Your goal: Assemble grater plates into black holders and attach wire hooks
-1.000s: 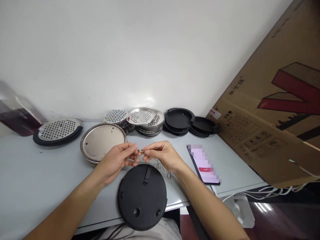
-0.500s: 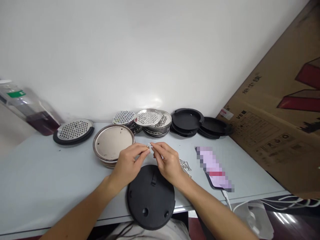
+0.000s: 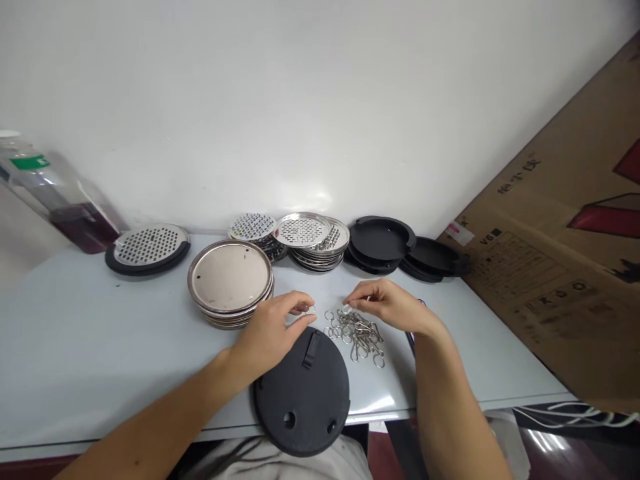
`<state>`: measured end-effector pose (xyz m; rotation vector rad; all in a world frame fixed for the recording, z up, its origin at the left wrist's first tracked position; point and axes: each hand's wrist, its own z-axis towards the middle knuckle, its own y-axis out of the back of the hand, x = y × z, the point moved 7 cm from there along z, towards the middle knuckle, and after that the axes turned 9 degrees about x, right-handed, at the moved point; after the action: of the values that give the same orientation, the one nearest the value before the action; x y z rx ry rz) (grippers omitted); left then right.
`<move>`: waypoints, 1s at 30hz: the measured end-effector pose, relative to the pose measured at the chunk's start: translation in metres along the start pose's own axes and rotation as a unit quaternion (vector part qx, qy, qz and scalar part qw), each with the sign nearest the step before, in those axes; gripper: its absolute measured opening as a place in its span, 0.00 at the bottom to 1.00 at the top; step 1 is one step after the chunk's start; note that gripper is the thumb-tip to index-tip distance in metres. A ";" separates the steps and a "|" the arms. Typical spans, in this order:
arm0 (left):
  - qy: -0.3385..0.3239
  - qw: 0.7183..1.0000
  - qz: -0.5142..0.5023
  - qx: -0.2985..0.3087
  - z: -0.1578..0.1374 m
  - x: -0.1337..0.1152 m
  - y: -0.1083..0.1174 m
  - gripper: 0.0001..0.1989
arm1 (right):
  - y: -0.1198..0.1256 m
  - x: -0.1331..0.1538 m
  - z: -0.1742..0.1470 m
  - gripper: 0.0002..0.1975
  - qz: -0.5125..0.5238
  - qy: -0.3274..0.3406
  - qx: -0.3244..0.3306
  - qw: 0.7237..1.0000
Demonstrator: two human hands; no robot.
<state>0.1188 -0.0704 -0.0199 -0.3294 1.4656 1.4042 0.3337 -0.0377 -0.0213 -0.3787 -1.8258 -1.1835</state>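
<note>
My left hand (image 3: 274, 328) is above the left edge of a round black plastic disc (image 3: 303, 393), thumb and forefinger curled around a small shiny metal piece (image 3: 311, 309); its exact shape is unclear. Just past the disc, my right hand (image 3: 387, 304) pinches at the far left edge of a loose pile of metal rings and clips (image 3: 363, 333). A pale, shiny bit shows at its fingertips, too small to make out. The disc has holes and a short black tab, and overhangs the table's front edge near my lap.
Round metal plates (image 3: 230, 277) are stacked left of my hands. Along the wall stand perforated grater discs (image 3: 303, 230) and black round trays (image 3: 383, 239). A black-rimmed grater (image 3: 150, 245) and a bottle of dark liquid (image 3: 75, 210) are left; a cardboard box (image 3: 540, 267) is right.
My hands, which met over the disc at one small metal ring, have separated. The right hand has moved right to the pile, uncovering it; the left has come slightly lower.
</note>
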 end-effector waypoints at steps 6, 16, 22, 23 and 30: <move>-0.021 0.999 0.008 0.032 0.001 -0.015 -0.012 0.15 | -0.005 0.001 -0.004 0.10 -0.033 -0.013 0.042 0.998; -0.102 0.988 0.111 0.029 0.007 -0.033 -0.012 0.30 | -0.021 0.004 0.009 0.14 0.114 0.004 0.046 0.992; -0.092 0.926 0.260 0.259 -0.070 -0.035 -0.035 0.54 | -0.002 -0.022 0.001 0.04 -0.031 -0.054 0.035 0.997; -0.098 0.913 0.288 0.271 -0.084 -0.030 -0.043 0.55 | 0.001 -0.021 0.000 0.05 -0.041 -0.051 0.022 0.998; -0.111 0.971 0.190 0.089 -0.111 -0.002 -0.020 0.28 | -0.020 0.017 -0.006 0.24 0.090 0.081 0.153 0.981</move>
<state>0.0836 -0.1718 -0.0538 0.2290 1.5045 1.5354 0.3142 -0.0558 -0.0180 -0.2573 -1.7561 -0.7725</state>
